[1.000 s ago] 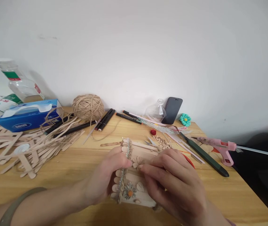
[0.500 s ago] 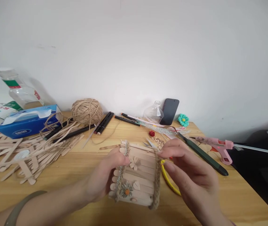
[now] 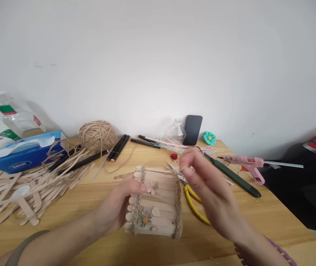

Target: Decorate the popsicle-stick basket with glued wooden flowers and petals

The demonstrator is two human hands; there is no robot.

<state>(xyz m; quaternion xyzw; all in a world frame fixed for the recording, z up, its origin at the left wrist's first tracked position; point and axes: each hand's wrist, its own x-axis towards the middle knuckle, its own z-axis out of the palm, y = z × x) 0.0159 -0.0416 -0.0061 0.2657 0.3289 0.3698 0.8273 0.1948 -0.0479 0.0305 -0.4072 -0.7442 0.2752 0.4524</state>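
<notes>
Left hand (image 3: 120,201) clasps the twine-edged, flower-trimmed piece of pale wooden sticks (image 3: 163,201) over the wooden table (image 3: 63,212), while the blurred right hand (image 3: 209,184), its hold unclear to me, hovers alongside; decorating seems in hand, calling for steady support.

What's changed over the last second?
Right hand came off the wooden flower and moved up and right, clear of the stick piece, uncovering yellow-handled scissors. Whether it pinches anything is unclear. Left hand still holds the piece's left edge; glue gun unmoved.
</notes>
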